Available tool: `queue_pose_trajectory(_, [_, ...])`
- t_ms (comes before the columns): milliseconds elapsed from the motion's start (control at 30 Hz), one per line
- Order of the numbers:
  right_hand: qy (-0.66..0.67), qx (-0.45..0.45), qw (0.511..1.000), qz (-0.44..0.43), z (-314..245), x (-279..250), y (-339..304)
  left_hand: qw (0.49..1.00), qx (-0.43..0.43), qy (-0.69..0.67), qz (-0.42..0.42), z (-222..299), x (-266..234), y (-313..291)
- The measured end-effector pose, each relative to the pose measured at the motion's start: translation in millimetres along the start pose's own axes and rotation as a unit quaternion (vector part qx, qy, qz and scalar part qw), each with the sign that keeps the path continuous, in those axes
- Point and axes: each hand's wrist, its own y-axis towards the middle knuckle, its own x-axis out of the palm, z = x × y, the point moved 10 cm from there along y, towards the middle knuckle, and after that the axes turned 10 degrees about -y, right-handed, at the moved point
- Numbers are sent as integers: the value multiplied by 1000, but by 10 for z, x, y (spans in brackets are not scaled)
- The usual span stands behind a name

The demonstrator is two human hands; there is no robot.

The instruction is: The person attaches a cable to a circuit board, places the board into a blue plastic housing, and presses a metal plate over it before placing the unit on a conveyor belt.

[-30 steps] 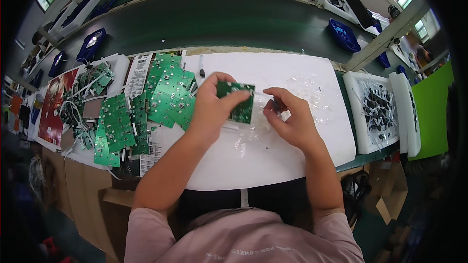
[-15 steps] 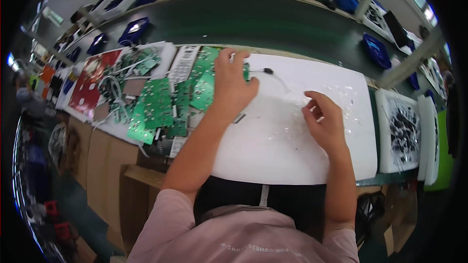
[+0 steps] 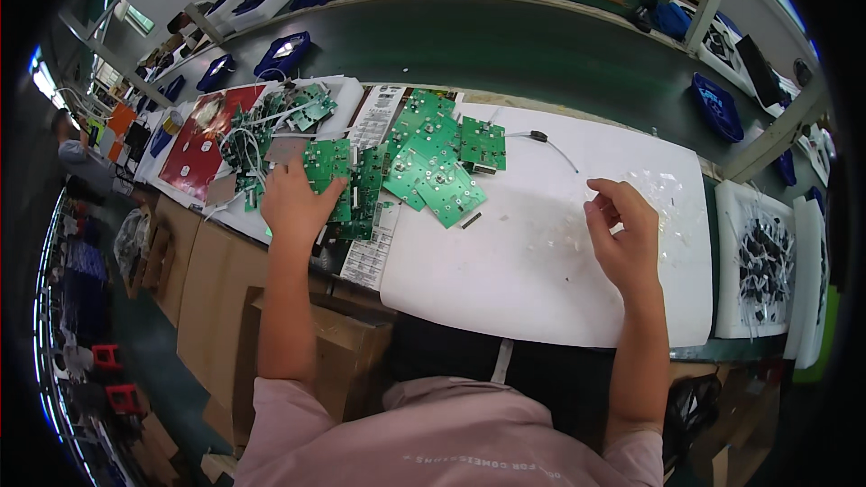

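Observation:
My left hand [image 3: 298, 203] reaches over a pile of green circuit boards [image 3: 327, 162], thumb and fingers spread, fingertips at the boards; whether it presses on one is hard to tell. My right hand [image 3: 629, 234] hovers above a white sheet [image 3: 478, 280], its fingers loosely curled, with a gap between thumb and forefinger and nothing visible in it. Beneath and beside it lie small clear plastic bits [image 3: 667, 203]. At the sheet's far left, several overlapping green boards [image 3: 433, 158] lie near a smaller board [image 3: 483, 142]. A cable with a black connector [image 3: 538, 136] extends right of that board.
Red panels [image 3: 203, 144] and tangled white wires lie at the left. A white foam tray [image 3: 729, 280] with black parts stands at the right. Blue trays [image 3: 281, 54] rest on the green bench behind. Cardboard boxes [image 3: 352, 343] stand below the table's left edge.
My left hand has moved left and nearer, from the small board to the pile of boards. The small board now shows uncovered. My right hand keeps its curled pose; the view has shifted slightly.

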Motion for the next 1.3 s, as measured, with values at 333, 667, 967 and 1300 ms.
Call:
queue_pose_trajectory(333, [177, 84, 974, 112, 257, -608, 58, 968, 62, -215, 116, -550, 168, 221])
queue_pose_trajectory(667, [-341, 165, 917, 129, 1244, -2423, -859, 690, 37, -701, -176, 1248, 285, -44])
queue_pose_trajectory(967, [-166, 124, 958, 198, 1417, -2230, -635, 687, 288, -580, -330, 3432, 370, -652])
queue_pose_trajectory(1300, [105, 72, 992, 23, 415, -505, 159, 749, 260, -557, -248, 3322, 529, -713])
